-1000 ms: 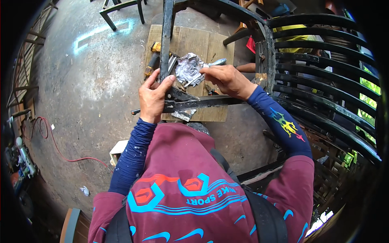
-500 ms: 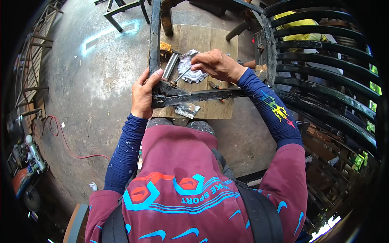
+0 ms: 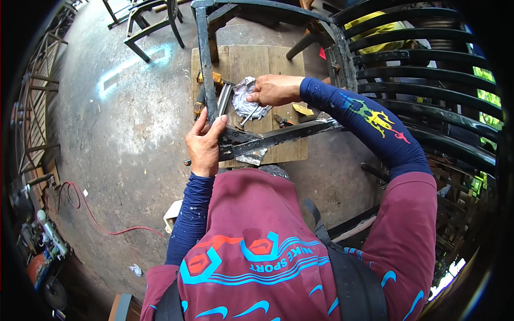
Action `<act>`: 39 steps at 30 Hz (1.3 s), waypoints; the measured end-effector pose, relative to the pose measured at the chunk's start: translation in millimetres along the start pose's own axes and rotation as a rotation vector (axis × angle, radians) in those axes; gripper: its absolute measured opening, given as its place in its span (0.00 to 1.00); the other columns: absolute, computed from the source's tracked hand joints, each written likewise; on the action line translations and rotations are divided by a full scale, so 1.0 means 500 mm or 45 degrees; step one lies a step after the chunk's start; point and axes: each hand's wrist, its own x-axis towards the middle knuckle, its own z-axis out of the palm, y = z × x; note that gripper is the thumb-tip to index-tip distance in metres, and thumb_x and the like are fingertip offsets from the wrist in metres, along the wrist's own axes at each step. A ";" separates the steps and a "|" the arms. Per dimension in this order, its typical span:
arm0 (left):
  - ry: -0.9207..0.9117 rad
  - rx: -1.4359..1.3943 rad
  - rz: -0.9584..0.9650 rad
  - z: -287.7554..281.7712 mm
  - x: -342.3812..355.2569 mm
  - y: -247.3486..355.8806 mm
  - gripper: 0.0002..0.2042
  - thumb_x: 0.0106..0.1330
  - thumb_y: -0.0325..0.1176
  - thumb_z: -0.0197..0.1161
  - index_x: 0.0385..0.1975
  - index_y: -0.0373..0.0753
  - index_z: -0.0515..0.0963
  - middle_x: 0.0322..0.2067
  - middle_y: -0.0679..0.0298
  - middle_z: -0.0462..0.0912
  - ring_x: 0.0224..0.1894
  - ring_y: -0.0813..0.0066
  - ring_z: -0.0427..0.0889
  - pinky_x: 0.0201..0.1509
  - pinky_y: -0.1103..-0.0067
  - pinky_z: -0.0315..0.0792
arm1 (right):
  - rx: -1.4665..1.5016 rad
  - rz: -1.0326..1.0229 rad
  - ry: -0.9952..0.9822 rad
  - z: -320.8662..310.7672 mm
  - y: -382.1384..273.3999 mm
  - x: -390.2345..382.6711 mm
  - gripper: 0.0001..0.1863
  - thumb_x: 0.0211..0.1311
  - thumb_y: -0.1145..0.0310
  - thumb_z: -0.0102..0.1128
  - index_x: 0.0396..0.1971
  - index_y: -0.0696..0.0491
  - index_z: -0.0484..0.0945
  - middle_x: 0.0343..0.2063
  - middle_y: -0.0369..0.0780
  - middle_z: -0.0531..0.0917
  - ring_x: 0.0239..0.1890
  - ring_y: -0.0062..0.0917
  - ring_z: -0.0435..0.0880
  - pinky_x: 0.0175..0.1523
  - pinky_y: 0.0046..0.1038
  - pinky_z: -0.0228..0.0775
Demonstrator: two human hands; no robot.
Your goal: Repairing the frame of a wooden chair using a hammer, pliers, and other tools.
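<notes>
the right hand covers the thin rod's upper end — its tip is too small to make out. slats hide most of a person in yellow; the top edge cuts off a chair.

My right hand has turned: its wrist now comes in almost level from the right, my sleeved forearm swung higher, and a yellow piece has come into sight on the tabletop.
</notes>
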 end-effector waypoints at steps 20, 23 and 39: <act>0.041 0.011 0.001 0.006 0.000 0.005 0.36 0.64 0.30 0.75 0.69 0.23 0.65 0.35 0.68 0.85 0.34 0.88 0.79 0.40 0.89 0.72 | 0.948 0.406 0.205 0.081 0.023 0.013 0.21 0.74 0.60 0.58 0.21 0.57 0.74 0.14 0.37 0.74 0.10 0.25 0.70 0.14 0.33 0.55; 0.018 -0.019 -0.024 0.004 0.001 0.004 0.36 0.65 0.30 0.74 0.69 0.23 0.64 0.36 0.69 0.85 0.35 0.88 0.79 0.41 0.88 0.73 | 0.075 -0.213 0.764 0.090 0.016 -0.014 0.18 0.71 0.61 0.60 0.30 0.63 0.78 0.21 0.51 0.81 0.22 0.45 0.81 0.29 0.39 0.72; 0.002 0.026 -0.059 0.010 -0.008 0.013 0.12 0.70 0.34 0.67 0.47 0.34 0.79 0.37 0.62 0.87 0.35 0.77 0.87 0.41 0.81 0.81 | -0.545 -1.137 0.841 0.055 0.111 -0.017 0.19 0.62 0.74 0.60 0.54 0.59 0.78 0.55 0.44 0.83 0.55 0.39 0.84 0.58 0.36 0.80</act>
